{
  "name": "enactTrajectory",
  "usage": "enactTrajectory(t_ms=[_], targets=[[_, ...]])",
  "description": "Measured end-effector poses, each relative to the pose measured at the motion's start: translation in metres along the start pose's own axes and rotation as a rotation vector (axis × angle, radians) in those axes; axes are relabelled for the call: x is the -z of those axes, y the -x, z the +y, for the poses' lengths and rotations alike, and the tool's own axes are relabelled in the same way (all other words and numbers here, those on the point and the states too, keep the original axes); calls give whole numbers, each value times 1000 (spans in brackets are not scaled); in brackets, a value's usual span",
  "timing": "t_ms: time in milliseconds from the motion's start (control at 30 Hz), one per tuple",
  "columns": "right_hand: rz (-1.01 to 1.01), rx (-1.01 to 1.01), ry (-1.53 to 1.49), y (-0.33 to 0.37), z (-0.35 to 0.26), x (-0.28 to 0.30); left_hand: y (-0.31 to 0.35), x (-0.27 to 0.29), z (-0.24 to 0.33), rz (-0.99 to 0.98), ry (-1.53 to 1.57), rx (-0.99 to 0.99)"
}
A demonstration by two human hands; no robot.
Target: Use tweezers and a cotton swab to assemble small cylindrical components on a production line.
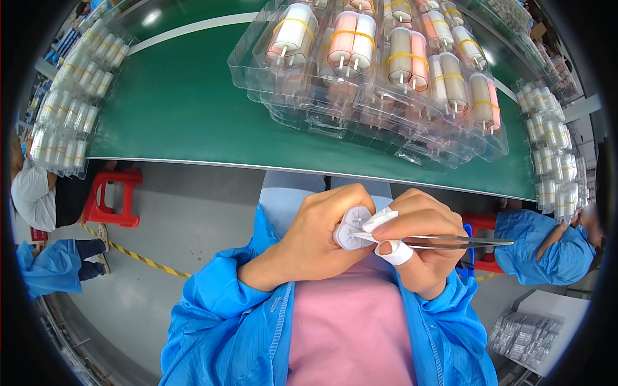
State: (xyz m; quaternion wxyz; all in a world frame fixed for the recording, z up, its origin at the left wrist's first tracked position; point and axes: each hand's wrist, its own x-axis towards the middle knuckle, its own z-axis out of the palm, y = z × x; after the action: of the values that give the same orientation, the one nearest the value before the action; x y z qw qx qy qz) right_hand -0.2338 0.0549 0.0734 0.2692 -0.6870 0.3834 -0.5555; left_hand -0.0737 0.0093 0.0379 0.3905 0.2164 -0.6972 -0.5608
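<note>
My left hand (315, 235) is closed around a pale, two-lobed plastic piece (345, 239), with its end face turned toward my right hand. In my right hand (428, 225) is a pair of metal tweezers (470, 242), gripped between thumb and fingers. The tweezers' handle end points to the right, and their tips reach the end face of the plastic piece. White tape (394, 253) wraps the thumb, and more white wrapping covers a fingertip. How deep the tips go cannot be made out. Both hands are in front of my body, just below the bench edge.
On the green bench (167, 103) ahead, stacked clear plastic trays (302, 116) hold several banded pairs of white, pink and grey tubes. More filled trays stand at far left and right. Red stools (116, 199) and people in blue or white clothing are at both sides. A white box (547, 309) with clear packages sits lower right.
</note>
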Motion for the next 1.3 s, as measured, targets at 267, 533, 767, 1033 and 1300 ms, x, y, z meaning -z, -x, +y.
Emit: enactTrajectory(t_ms=[267,533,767,1033,1300], targets=[[-15,26,31,-1,0,-1,0,0,0,35,-70,-34],[31,-58,-99,2,0,-1,0,1,2,-17,52,16],[57,-109,-91,6,-1,0,0,0,0,-45,103,46],[180,-144,-45,10,0,-4,2,-8,-2,105,-158,-45],[92,-91,49,6,-2,0,2,-9,-9,140,-218,-121]])
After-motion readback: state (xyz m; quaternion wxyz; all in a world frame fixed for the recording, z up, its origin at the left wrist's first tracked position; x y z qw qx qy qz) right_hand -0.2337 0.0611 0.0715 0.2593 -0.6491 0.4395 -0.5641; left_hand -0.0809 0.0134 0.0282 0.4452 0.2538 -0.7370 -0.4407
